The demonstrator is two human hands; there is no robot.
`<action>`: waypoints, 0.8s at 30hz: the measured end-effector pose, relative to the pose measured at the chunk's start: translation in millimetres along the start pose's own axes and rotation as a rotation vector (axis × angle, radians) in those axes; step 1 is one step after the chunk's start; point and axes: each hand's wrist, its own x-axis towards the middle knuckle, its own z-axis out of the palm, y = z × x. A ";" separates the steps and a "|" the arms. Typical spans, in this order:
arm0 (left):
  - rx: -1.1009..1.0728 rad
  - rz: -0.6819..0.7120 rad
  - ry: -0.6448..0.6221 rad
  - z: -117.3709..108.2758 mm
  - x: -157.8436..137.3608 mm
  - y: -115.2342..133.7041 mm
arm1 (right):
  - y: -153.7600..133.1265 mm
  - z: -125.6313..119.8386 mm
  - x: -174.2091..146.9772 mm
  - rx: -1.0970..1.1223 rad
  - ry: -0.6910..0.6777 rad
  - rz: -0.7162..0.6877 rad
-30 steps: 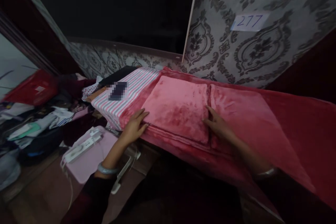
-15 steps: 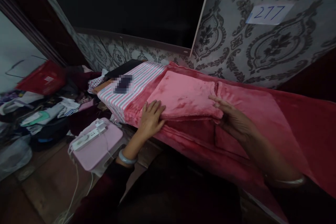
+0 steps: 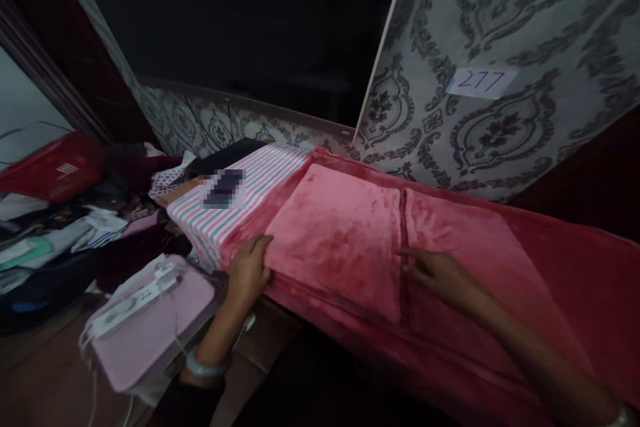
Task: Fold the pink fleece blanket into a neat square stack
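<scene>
Pink fleece blanket [image 3: 340, 240] lay folded on the red fleece cover [image 3: 575, 267] that was spread over the long surface, and I saw it as two panels side by side, with a seam or fold line between them at about the middle. The left hand [image 3: 249, 271] rested at the 9 o'clock edge of the folded panel, with its fingers [image 3: 260, 247] bent over that edge; I judged the hand was holding the layers together there, so that the fold would not open. The right hand [image 3: 440, 273] lay flat and open at the 3 o'clock side of the same panel, just beside the fold line, holding nothing, and I think it pressed the cloth down to keep the crease straight. Whether the left hand really pinched the cloth or only lay on it, I could not tell.

At 10 o'clock from the blanket a striped cloth [image 3: 250, 197] lay on the same surface, touching the red cover. Lower, at 8 o'clock, a white power strip [image 3: 133, 300] lay on a pink box [image 3: 155, 330]. On the patterned wall, at 1 o'clock, a paper label [image 3: 481, 82] showed the number 277. A heap of mixed clothes [image 3: 60, 240] was well apart at 9 o'clock.
</scene>
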 end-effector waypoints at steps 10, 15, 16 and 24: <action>0.003 0.101 0.165 18.0 -13.2 -16.7 | -7.9 26.4 212.2 -0.204 0.137 -0.153; -0.011 0.066 0.165 24.3 -21.5 -20.9 | -14.7 48.9 285.5 -0.188 0.095 -0.122; -0.018 0.056 0.167 25.3 -23.7 -22.4 | -15.5 52.4 295.2 -0.175 0.079 -0.117; 0.009 0.036 0.153 34.1 -38.2 -29.7 | -26.8 76.4 340.0 -0.010 -0.011 -0.102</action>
